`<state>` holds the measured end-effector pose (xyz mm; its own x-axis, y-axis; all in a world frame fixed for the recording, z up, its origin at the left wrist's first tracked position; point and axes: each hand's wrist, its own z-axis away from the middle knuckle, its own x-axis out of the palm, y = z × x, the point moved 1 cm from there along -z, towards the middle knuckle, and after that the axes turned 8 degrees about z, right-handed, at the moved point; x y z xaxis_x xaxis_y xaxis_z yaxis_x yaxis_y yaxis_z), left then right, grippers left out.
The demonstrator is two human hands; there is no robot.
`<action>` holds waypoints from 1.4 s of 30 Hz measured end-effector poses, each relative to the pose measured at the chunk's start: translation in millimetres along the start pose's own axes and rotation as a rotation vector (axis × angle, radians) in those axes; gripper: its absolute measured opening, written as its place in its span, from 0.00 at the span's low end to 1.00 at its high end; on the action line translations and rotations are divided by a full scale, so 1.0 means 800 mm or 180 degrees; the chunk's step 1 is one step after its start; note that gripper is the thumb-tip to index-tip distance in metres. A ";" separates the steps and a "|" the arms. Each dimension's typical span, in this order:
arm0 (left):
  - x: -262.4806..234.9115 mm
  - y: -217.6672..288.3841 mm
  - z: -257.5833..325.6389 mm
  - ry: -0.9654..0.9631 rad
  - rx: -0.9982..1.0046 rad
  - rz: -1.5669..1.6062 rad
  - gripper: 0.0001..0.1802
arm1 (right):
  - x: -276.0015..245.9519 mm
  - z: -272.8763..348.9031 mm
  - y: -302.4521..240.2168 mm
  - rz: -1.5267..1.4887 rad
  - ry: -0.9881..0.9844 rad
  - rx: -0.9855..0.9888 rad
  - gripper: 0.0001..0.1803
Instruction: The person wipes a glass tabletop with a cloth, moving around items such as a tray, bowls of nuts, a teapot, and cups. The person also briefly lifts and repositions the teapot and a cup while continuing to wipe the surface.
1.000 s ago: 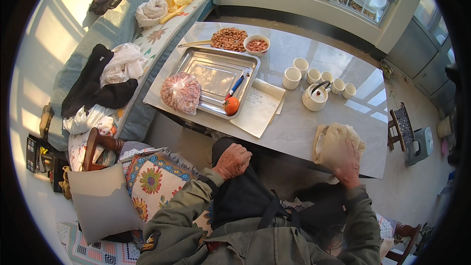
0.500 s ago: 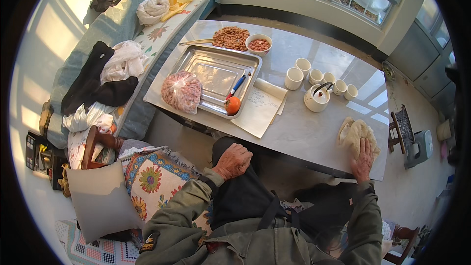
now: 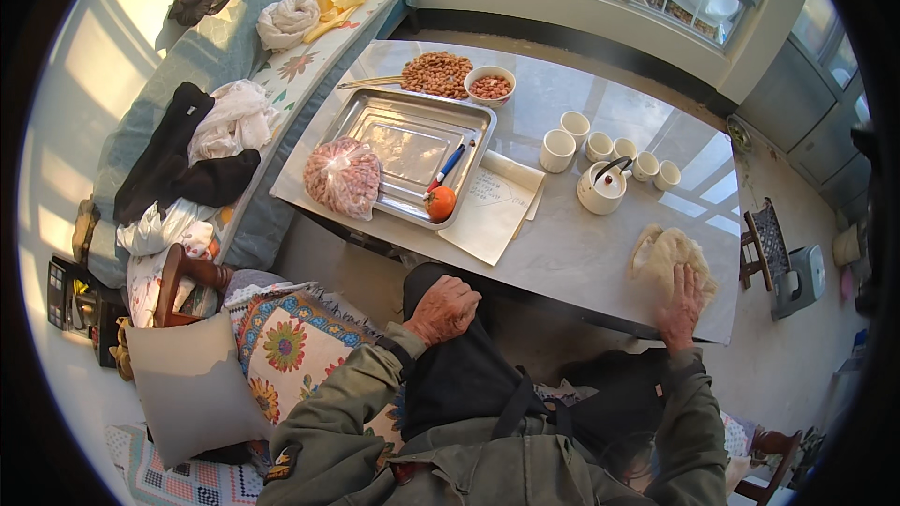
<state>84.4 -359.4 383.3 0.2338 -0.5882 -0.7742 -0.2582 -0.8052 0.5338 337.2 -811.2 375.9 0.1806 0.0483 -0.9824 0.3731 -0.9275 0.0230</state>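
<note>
My right hand (image 3: 682,309) lies flat, fingers stretched, on a crumpled beige cloth (image 3: 667,258) near the table's right front edge. My left hand (image 3: 444,309) rests on my dark-trousered knee, its fingers curled in, and I see nothing in them. Closest to the cloth is a white teapot (image 3: 601,189) with a dark handle. White cups (image 3: 558,151) stand behind and beside the teapot. An open notebook (image 3: 483,218) with handwriting lies in front of my left hand, partly beneath a metal tray's edge.
The metal tray (image 3: 405,126) holds a tomato (image 3: 440,203) and a blue-and-red pen (image 3: 449,165). A bag of peanuts (image 3: 341,178) overlaps its corner. Behind are a peanut pile (image 3: 436,72), chopsticks (image 3: 371,81) and a bowl (image 3: 490,98). A bed (image 3: 234,66) with clothes stands left.
My right hand and the cloth under it have slid slightly left across the table. My left hand stays on the knee. The whole view has shifted a little.
</note>
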 end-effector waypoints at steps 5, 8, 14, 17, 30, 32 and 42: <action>-0.001 0.001 -0.001 -0.0033 -0.0024 -0.0034 0.06 | -0.006 0.002 -0.022 -0.0056 -0.0025 -0.0072 0.50; -0.001 0.001 -0.001 -0.0053 -0.0041 -0.0042 0.06 | -0.008 0.003 -0.036 -0.0113 -0.0026 -0.0141 0.50; 0.001 0.000 0.000 0.0033 -0.0007 0.0034 0.06 | -0.011 0.007 -0.065 -0.0177 -0.0030 -0.0278 0.50; 0.001 -0.001 0.000 0.0021 -0.0006 0.0012 0.06 | -0.013 0.008 -0.080 -0.0255 -0.0037 -0.0373 0.50; 0.003 -0.001 0.002 0.0019 -0.0030 -0.0021 0.05 | -0.016 0.013 -0.140 -0.0483 -0.0060 -0.0671 0.50; 0.003 -0.001 0.002 0.0034 -0.0024 -0.0016 0.05 | -0.015 0.015 -0.145 -0.0522 -0.0009 -0.0702 0.50; 0.004 -0.001 0.002 0.0047 0.0001 -0.0031 0.05 | -0.017 0.018 -0.161 -0.0618 -0.0072 -0.0805 0.51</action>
<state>83.8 -360.2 380.1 0.2500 -0.5815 -0.7742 -0.2561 -0.8108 0.5262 273.3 -697.8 383.7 0.0646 0.2046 -0.9767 0.6136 -0.7800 -0.1229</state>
